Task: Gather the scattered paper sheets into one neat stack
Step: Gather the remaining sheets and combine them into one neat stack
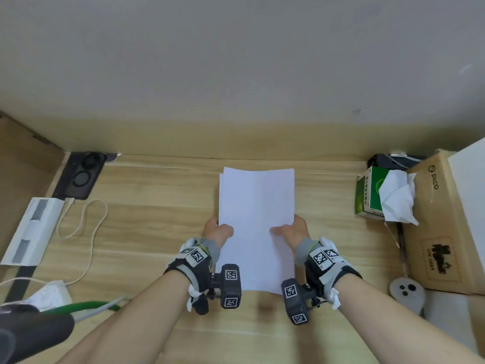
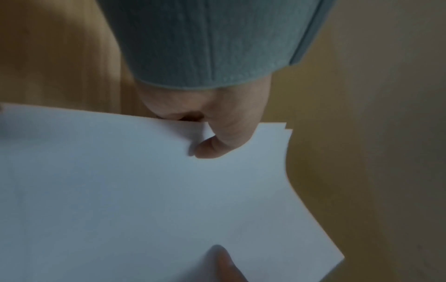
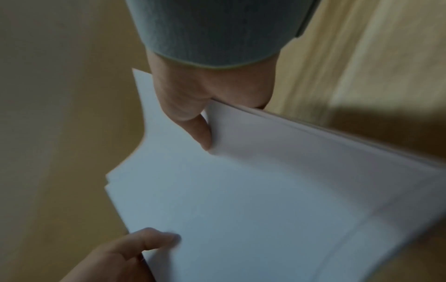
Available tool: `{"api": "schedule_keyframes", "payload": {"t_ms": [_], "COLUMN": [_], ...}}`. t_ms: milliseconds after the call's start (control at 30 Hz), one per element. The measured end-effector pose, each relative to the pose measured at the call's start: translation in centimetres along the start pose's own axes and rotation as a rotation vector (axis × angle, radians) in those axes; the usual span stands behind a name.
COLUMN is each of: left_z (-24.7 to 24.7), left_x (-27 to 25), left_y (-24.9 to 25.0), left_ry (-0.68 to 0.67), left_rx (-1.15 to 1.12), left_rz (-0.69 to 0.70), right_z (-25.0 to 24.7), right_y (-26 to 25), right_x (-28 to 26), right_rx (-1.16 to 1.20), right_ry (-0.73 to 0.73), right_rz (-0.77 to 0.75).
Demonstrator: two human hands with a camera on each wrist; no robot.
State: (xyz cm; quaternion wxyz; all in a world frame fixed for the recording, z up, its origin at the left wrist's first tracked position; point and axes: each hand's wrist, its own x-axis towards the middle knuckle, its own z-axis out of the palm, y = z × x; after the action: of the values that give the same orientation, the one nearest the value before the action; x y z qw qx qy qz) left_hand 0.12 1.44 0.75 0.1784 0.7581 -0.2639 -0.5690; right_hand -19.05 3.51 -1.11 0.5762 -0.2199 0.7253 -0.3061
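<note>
Both grips are closed on the paper stack (image 1: 256,222): the left hand (image 1: 217,231) pinches its left long edge with the thumb on top and the fingers curled beneath, and the right hand (image 1: 291,231) pinches the opposite long edge in the same manner. The right wrist view shows the right thumb pressed on the top sheet with several sheet edges layered under it. The stack is held lengthwise in front of the person, over the middle of the wooden bench (image 1: 157,227); whether its far end rests on the bench or hangs clear cannot be told. No loose sheets show elsewhere on the bench, so gathering appears complete and the step in hand is judged to be squaring. Alignment is not finished: the far left corner shows stepped edges in the head view, and the left wrist view shows the same offset at a corner. The next move calls for loosening the pinch enough for the sheets to slide, tapping an edge against the bench, then laying the stack flat. Off to the sides, well apart from the stack, stand a tissue box (image 1: 372,193) and a cardboard box (image 1: 441,219) on the right, and a white cable (image 1: 86,224) on the left.
</note>
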Motion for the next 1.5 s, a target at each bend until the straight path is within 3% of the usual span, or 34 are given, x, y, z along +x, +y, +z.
{"api": "schedule_keyframes", "payload": {"t_ms": [167, 333, 533, 766, 1066, 1333, 1500], "left_z": [-4.4, -8.5, -9.7, -10.1, -10.2, -9.8, -9.8], "left_x": [-3.5, -4.3, -4.2, -3.8, -1.2, 1.9, 5.0], "left_y": [5.2, 7.3, 5.0, 6.3, 4.6, 5.8, 6.6], "left_ry": [0.165, 0.185, 0.154, 0.101, 0.051, 0.044, -0.063], "left_rx": [-0.153, -0.198, -0.120, -0.120, 0.019, 0.005, 0.149], "left_rz": [0.197, 0.368, 0.341, 0.359, 0.340, 0.342, 0.197], "right_z": [1.3, 3.1, 4.1, 4.5, 5.2, 5.6, 6.4], "right_y": [-7.0, -10.9, -9.4, -10.4, -8.6, -9.4, -9.2], "right_x": [-3.8, -7.6, -8.8, -8.7, -6.1, -2.9, -0.5], "right_rx": [0.063, 0.070, -0.015, 0.032, 0.010, 0.028, -0.018], "right_ry": [-0.022, -0.023, -0.012, 0.039, 0.013, 0.015, 0.021], "right_rz": [-0.192, -0.371, -0.375, -0.366, -0.286, -0.234, -0.167]}}
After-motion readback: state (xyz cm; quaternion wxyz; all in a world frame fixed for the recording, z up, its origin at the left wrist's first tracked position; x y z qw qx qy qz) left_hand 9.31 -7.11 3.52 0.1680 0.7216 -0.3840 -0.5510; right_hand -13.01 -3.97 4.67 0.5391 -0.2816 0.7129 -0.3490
